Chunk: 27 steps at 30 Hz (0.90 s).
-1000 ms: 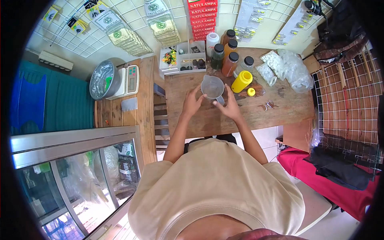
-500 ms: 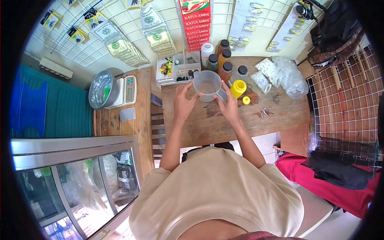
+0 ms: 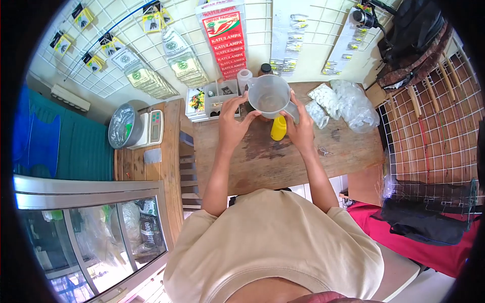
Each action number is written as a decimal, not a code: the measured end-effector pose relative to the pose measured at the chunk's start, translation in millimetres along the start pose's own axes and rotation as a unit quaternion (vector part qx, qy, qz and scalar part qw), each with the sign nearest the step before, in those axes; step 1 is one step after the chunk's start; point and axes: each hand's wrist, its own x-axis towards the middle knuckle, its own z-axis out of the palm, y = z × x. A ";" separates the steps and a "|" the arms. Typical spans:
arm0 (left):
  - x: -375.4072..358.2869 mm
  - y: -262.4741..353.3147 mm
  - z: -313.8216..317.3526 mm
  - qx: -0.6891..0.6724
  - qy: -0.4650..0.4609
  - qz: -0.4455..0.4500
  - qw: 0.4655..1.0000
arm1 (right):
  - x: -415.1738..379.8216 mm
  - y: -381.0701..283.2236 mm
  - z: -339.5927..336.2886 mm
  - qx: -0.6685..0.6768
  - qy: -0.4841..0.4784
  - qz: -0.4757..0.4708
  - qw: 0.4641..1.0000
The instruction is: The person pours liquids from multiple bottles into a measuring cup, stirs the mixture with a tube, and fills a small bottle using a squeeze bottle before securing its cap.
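Note:
I hold a clear plastic measuring jug [image 3: 270, 97] up above the wooden table [image 3: 283, 154] with both hands. My left hand [image 3: 233, 121] grips its left side and my right hand [image 3: 302, 129] holds its right side near the handle. The jug looks empty. Just below it stands a yellow bottle [image 3: 278, 128], partly hidden by the jug. Behind the jug, a white bottle [image 3: 244, 76] and a dark-capped bottle [image 3: 265, 68] show; other bottles are hidden.
A divided tray of small items [image 3: 209, 101] sits at the table's back left. Clear bags of white pieces [image 3: 343, 103] lie at the back right. A scale with a steel bowl [image 3: 134, 129] stands on the left counter. Wire grids hang behind and to the right.
Both hands have raised the jug off the table toward the camera. The view has shifted so the table sits lower, and the jug now covers most of the bottles.

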 end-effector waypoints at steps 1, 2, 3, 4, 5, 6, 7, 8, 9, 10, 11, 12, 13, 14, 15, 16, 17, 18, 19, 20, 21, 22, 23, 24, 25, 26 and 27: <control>1.4 2.9 5.5 0.008 -0.012 -0.007 1.000 | 3.1 3.7 -7.8 -0.014 0.000 -0.010 1.000; 3.6 5.4 11.1 0.015 -0.023 -0.013 1.000 | 7.1 7.1 -15.8 -0.029 0.001 -0.020 0.999; 5.7 7.4 16.6 0.014 -0.023 -0.011 1.000 | 10.8 9.4 -23.9 -0.030 0.002 -0.022 0.999; 7.2 8.9 22.1 -0.008 -0.038 -0.027 0.999 | 14.1 10.8 -32.4 -0.027 -0.003 -0.018 0.999; 8.1 9.9 27.3 -0.029 -0.054 -0.045 0.997 | 17.4 12.4 -40.7 -0.025 -0.009 -0.014 1.000; 8.4 10.5 32.2 -0.029 -0.053 -0.045 0.997 | 20.8 14.0 -49.2 -0.025 -0.009 -0.014 1.000; 9.0 10.5 37.0 -0.032 -0.062 -0.049 0.996 | 24.9 16.1 -57.4 -0.035 -0.026 -0.018 0.999; 8.5 10.2 41.7 -0.035 -0.071 -0.053 0.995 | 27.6 19.9 -64.5 -0.044 -0.044 -0.022 0.998; 6.5 9.8 46.6 -0.035 -0.070 -0.055 0.995 | 29.4 26.9 -70.1 -0.021 -0.060 -0.013 0.998; 3.8 9.0 51.5 -0.051 -0.079 -0.075 0.993 | 30.9 31.8 -76.0 -0.021 -0.062 -0.013 0.998; 0.6 8.2 55.7 -0.068 -0.087 -0.095 0.989 | 31.9 36.1 -81.7 -0.021 -0.088 -0.003 0.996; -3.0 7.7 58.4 -0.068 -0.086 -0.098 0.989 | 32.6 40.0 -86.9 -0.021 -0.115 0.006 0.993; -7.2 7.2 60.1 -0.069 -0.121 -0.120 0.983 | 33.0 43.7 -91.7 -0.021 -0.119 0.007 0.993; -11.6 6.0 62.6 -0.070 -0.155 -0.142 0.975 | 33.6 47.1 -95.9 -0.014 -0.138 0.018 0.990; -17.7 1.3 67.5 -0.066 -0.157 -0.133 0.976 | 34.5 50.1 -99.4 -0.007 -0.156 0.028 0.987; -22.8 -1.0 70.9 -0.066 -0.156 -0.136 0.976 | 35.6 52.2 -103.0 -0.006 -0.159 0.029 0.987; -27.1 -2.1 73.7 -0.050 -0.169 -0.134 0.975 | 37.4 53.6 -106.7 -0.012 -0.183 0.030 0.983; -30.7 -3.2 76.6 -0.034 -0.181 -0.131 0.974 | 39.7 55.0 -109.9 -0.018 -0.206 0.030 0.978; -34.1 -4.6 79.2 -0.034 -0.180 -0.132 0.974 | 41.8 56.8 -112.5 -0.018 -0.208 0.029 0.978; -37.6 -6.1 81.3 -0.043 -0.194 -0.158 0.967 | 43.8 58.4 -114.7 -0.018 -0.234 0.038 0.971; -40.7 -8.2 83.5 -0.051 -0.208 -0.184 0.959 | 45.9 59.5 -116.5 -0.018 -0.261 0.047 0.964; -44.0 -11.2 85.9 -0.052 -0.207 -0.185 0.959 | 49.0 59.4 -117.6 -0.018 -0.262 0.047 0.964; -47.3 -13.7 87.9 -0.040 -0.207 -0.180 0.961 | 52.5 58.9 -118.3 -0.032 -0.287 0.040 0.957; -50.5 -15.4 89.6 -0.029 -0.207 -0.176 0.962 | 55.1 59.0 -119.0 -0.045 -0.311 0.034 0.949; -52.4 -16.9 91.0 -0.029 -0.206 -0.175 0.962 | 58.1 60.3 -119.4 -0.046 -0.312 0.032 0.949; -53.3 -17.4 91.5 -0.025 -0.208 -0.181 0.961 | 61.7 61.6 -119.3 -0.062 -0.336 0.011 0.940; -54.5 -17.4 91.5 -0.020 -0.211 -0.187 0.959 | 64.8 61.1 -119.1 -0.077 -0.360 -0.010 0.930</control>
